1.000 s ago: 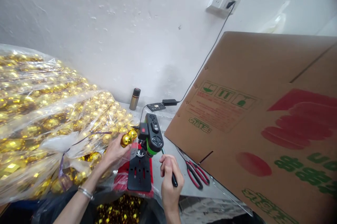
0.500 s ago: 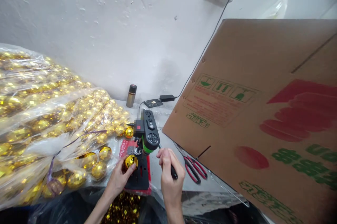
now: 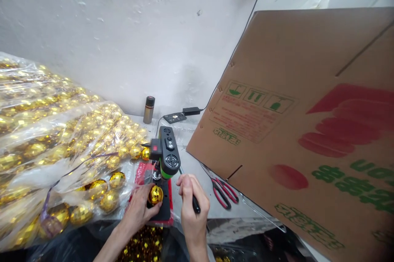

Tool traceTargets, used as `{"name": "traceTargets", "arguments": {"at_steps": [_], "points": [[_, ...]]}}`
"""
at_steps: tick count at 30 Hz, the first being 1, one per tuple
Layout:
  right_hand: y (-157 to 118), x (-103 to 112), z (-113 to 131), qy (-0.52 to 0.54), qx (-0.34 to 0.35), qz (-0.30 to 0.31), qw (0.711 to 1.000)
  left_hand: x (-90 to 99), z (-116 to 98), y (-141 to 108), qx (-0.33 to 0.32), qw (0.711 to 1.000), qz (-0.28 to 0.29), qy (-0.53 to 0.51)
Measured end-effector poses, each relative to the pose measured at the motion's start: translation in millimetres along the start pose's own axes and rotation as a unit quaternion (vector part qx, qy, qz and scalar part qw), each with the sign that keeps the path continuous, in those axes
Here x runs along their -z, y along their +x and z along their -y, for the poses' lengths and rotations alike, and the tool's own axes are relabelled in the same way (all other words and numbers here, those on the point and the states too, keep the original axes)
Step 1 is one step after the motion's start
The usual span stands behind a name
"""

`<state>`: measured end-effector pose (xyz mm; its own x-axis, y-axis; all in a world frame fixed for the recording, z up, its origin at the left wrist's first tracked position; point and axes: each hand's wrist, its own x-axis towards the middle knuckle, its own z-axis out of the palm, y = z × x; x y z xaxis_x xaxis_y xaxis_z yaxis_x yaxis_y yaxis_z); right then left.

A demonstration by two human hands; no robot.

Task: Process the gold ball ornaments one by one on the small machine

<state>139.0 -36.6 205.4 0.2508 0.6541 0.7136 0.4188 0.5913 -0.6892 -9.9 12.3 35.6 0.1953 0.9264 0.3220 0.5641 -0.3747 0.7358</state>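
My left hand (image 3: 140, 206) holds a shiny gold mirror ball (image 3: 155, 194) between fingers and thumb. The ball sits over the black base (image 3: 165, 212) of a small bench machine, in front of its metal tip. The machine's head (image 3: 169, 147) is black with a green band. My right hand (image 3: 193, 210) is closed round the black grip (image 3: 196, 204) of a lever at the machine's right side. Red-and-black-handled scissors (image 3: 226, 193) lie to the right of that hand.
Clear plastic bags full of gold balls (image 3: 61, 131) cover the left side. A big cardboard box (image 3: 261, 172) leans at the right. Behind the machine stand a small bottle (image 3: 149, 110) and a power adapter (image 3: 191, 110). More gold pieces (image 3: 143, 243) lie below the table edge.
The view has shifted slightly. Relative to the machine, my left hand and the gold ball have moved a little right and toward me. My right hand keeps its hold on the lever grip.
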Motion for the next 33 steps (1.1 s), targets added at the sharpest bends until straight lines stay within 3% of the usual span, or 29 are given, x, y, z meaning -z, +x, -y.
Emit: {"name": "traceTargets", "arguments": {"at_steps": [4, 10, 16, 21, 29, 33], "points": [[1, 0, 2, -0.008, -0.001, 0.001, 1.000, -6.9, -4, 9, 0.003, 1.000, 0.016, 0.023], [-2, 1, -1, 0.001, 0.017, 0.008, 1.000, -21.5, 9, 8, -0.005, 1.000, 0.002, 0.015], [-21, 2, -17, -0.011, 0.046, 0.017, 0.999, -16.9, 6, 7, 0.004, 1.000, 0.022, 0.020], [-39, -3, -39, -0.016, 0.098, -0.011, 0.995, -15.1, 1, 7, 0.009, 0.999, 0.030, 0.028], [-63, -9, -61, -0.016, 0.043, -0.036, 0.998, -13.9, 0, 5, 0.001, 0.999, 0.031, 0.031], [-68, -13, -70, -0.002, 0.060, -0.060, 0.996, -16.3, 1, 4, -0.003, 0.999, 0.026, 0.036]]}}
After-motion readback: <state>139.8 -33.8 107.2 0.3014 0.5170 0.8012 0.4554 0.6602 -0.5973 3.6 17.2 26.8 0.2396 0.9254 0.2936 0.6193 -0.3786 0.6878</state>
